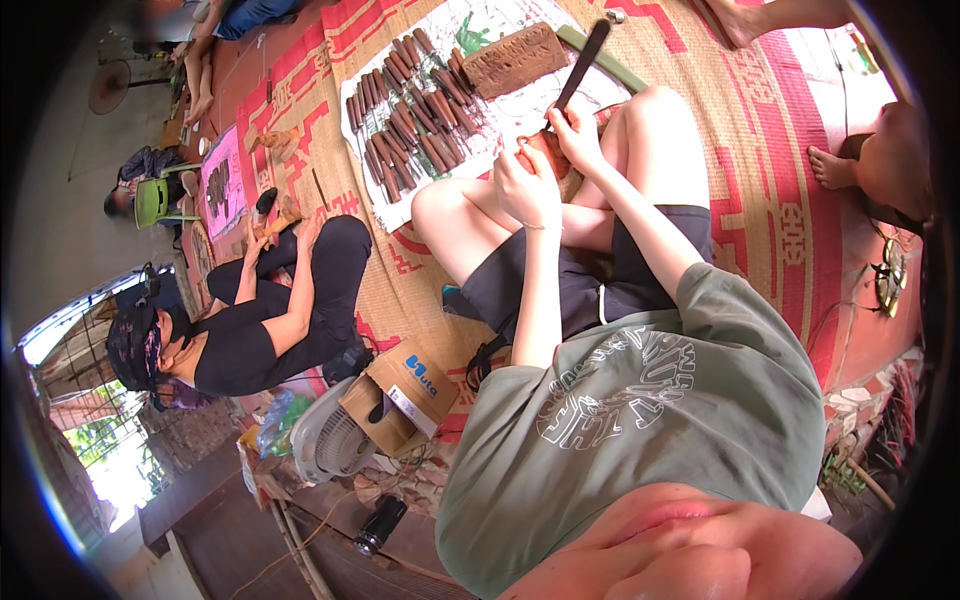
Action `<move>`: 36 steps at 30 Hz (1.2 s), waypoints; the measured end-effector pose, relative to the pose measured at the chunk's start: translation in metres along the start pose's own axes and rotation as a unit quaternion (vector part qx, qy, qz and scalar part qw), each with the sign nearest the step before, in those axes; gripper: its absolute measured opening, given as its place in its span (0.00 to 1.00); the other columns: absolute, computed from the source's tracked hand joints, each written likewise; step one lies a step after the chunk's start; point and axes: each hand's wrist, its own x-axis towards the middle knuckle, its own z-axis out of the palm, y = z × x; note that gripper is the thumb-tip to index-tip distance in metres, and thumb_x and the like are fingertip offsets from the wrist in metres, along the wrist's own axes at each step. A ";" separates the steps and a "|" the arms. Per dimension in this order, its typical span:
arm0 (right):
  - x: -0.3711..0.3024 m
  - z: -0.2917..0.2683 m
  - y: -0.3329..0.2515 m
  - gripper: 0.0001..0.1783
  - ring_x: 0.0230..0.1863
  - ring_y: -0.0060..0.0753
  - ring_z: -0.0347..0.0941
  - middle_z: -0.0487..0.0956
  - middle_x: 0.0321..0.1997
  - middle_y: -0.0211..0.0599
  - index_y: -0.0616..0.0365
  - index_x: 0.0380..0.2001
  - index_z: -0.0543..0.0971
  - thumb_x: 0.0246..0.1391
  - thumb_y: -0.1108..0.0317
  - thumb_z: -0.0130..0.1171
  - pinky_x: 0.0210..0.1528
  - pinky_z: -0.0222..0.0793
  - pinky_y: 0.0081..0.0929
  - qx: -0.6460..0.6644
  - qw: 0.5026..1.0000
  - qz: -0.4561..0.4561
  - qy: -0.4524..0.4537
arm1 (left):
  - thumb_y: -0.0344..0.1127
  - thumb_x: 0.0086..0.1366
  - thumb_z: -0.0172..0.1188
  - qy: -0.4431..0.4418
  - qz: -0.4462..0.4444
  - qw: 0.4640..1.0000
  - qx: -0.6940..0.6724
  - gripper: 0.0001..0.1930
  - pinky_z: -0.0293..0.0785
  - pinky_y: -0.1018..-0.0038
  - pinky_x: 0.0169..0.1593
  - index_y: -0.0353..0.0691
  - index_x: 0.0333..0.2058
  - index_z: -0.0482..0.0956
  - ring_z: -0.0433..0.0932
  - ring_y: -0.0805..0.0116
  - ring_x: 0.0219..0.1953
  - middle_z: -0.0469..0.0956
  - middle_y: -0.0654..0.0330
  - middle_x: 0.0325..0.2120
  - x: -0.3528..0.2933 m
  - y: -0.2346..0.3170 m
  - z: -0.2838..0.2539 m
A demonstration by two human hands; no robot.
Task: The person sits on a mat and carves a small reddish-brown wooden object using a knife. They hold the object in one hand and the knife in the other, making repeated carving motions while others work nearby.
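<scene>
My right hand point(577, 142) is closed around the lower end of a long, dark, flat bar-shaped tool point(583, 66), which points up and away. My left hand point(528, 187) is closed just beside it, fingers bent against a reddish-brown wooden piece point(547, 150). The piece lies between both hands above my crossed legs; its shape is mostly hidden. Beyond my knees, several chisels with brown wooden handles point(415, 115) lie in rows on a white cloth point(390, 212). A carved brown block point(514, 60) sits at the cloth's far side.
A green strip point(603, 60) lies past the dark tool. Another person point(260, 330) sits at left on the patterned mat point(400, 290), holding a wooden piece point(280, 218). A cardboard box point(405, 395) and a fan point(330, 435) stand at my left. Bare feet point(833, 168) show at right.
</scene>
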 end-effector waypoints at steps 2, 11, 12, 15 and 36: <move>-0.001 0.007 -0.004 0.10 0.22 0.16 0.65 0.72 0.20 0.30 0.60 0.28 0.75 0.55 0.64 0.51 0.25 0.62 0.17 -0.016 0.995 -0.061 0.081 | 0.32 0.56 0.53 -0.004 0.002 1.000 -0.003 0.07 0.70 0.62 0.32 0.35 0.28 0.69 0.74 0.51 0.28 0.73 0.49 0.25 0.001 0.001 0.000; 0.000 0.004 0.010 0.10 0.21 0.22 0.64 0.73 0.18 0.35 0.64 0.26 0.75 0.52 0.67 0.53 0.26 0.61 0.23 -0.024 0.996 -0.082 0.035 | 0.31 0.57 0.51 -0.047 -0.004 0.999 0.009 0.15 0.72 0.64 0.35 0.33 0.44 0.70 0.75 0.54 0.30 0.74 0.49 0.28 0.002 0.009 -0.006; -0.004 0.007 0.004 0.10 0.21 0.23 0.64 0.73 0.18 0.36 0.65 0.26 0.75 0.52 0.67 0.53 0.26 0.61 0.24 -0.039 0.993 -0.093 0.054 | 0.32 0.58 0.51 -0.044 0.000 0.999 0.004 0.15 0.72 0.64 0.35 0.33 0.44 0.70 0.75 0.54 0.30 0.74 0.49 0.28 0.003 0.003 -0.003; -0.002 0.009 0.002 0.10 0.21 0.24 0.65 0.74 0.19 0.37 0.64 0.26 0.75 0.52 0.67 0.53 0.27 0.62 0.24 -0.027 0.988 -0.096 0.116 | 0.32 0.58 0.51 -0.039 0.002 0.999 0.007 0.15 0.72 0.65 0.34 0.33 0.44 0.70 0.75 0.53 0.29 0.74 0.49 0.28 0.001 0.000 -0.001; -0.007 0.007 -0.005 0.09 0.25 0.16 0.65 0.73 0.21 0.27 0.63 0.26 0.75 0.54 0.69 0.50 0.28 0.61 0.16 0.038 0.996 -0.074 0.034 | 0.33 0.59 0.50 -0.044 0.006 0.999 0.001 0.15 0.72 0.65 0.35 0.34 0.44 0.70 0.75 0.53 0.30 0.74 0.48 0.29 0.000 -0.002 0.000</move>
